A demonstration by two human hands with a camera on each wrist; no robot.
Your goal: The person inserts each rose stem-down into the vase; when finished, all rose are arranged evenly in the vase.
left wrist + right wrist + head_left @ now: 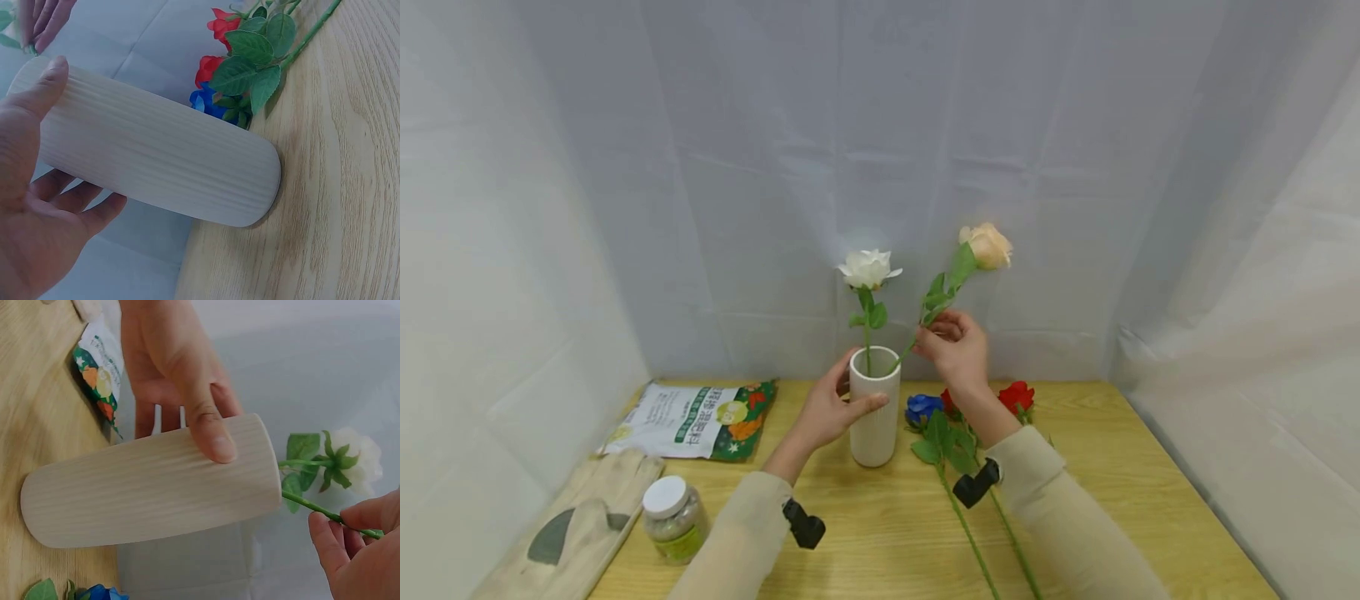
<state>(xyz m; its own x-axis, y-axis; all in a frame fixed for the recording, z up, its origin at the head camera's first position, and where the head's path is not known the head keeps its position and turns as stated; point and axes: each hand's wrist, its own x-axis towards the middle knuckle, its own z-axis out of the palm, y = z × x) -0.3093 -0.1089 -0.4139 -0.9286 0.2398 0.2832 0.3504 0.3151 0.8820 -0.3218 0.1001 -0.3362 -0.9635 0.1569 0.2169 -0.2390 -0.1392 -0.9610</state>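
Note:
A white ribbed vase [875, 425] stands upright on the wooden table. My left hand [829, 410] grips its upper part, thumb across the front and fingers behind, as the left wrist view shows. In the vase stands a white rose [868, 270] with green leaves. My right hand [955, 348] pinches the green stem of a peach rose [987, 246]. That stem's lower end is inside the vase mouth, and the flower leans to the right. In the right wrist view, thumb and fingertips [325, 534] close on the stem just outside the rim.
Right of the vase lie a blue rose [923, 408] and red roses [1017, 397], stems toward the front. At left are a printed bag [700, 421], a jar with a white lid [674, 521] and pale work gloves [576, 525]. White sheeting [880, 167] surrounds the table [865, 533].

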